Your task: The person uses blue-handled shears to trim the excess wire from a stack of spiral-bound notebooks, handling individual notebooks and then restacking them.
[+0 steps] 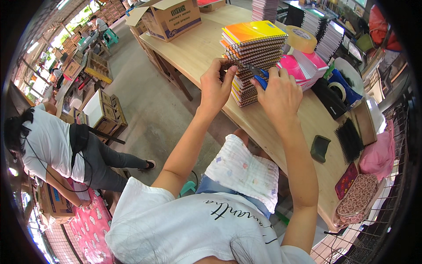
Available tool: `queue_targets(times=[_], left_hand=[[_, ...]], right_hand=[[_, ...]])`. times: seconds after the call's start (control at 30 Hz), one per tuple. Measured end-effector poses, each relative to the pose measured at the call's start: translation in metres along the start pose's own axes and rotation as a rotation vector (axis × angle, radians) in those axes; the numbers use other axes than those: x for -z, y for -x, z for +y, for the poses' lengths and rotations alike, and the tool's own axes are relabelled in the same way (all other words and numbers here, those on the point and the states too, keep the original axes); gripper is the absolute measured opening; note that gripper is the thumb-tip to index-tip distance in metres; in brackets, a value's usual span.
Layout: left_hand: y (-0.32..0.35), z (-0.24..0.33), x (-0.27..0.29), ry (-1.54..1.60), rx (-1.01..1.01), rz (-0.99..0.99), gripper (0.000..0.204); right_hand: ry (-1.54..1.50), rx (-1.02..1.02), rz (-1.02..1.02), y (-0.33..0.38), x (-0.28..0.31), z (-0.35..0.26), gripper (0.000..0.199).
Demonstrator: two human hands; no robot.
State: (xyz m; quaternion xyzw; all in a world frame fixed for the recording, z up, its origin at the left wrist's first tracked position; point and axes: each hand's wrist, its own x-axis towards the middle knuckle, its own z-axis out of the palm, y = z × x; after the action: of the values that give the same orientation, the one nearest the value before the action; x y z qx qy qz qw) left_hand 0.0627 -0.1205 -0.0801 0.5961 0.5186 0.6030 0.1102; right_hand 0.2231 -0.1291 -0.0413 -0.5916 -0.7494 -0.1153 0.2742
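Near the top centre of the frame we see one tall stack of spiral notebooks standing on the wooden bench, orange cover on top. Our left hand pinches a dark spiral binding coil at the stack's left edge. Our right hand is clenched around one blue-handled tool, pressed against the stack. Just right lie one roll of tape and a few pink notebooks. One cardboard box sits upper left.
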Motion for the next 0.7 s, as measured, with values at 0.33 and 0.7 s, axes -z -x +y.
queue_targets(times=[0.33, 0.7], left_hand=[[-0.004, 0.003, -0.001, -0.019, -0.044, 0.016, 0.022], [-0.002, -0.003, -0.001, -0.019, -0.104, 0.035, 0.017]], right_hand=[[-0.030, -0.010, -0.053, -0.004, -0.003, -0.003, 0.040], [-0.022, -0.051, -0.158, -0.003, -0.003, -0.005, 0.044]])
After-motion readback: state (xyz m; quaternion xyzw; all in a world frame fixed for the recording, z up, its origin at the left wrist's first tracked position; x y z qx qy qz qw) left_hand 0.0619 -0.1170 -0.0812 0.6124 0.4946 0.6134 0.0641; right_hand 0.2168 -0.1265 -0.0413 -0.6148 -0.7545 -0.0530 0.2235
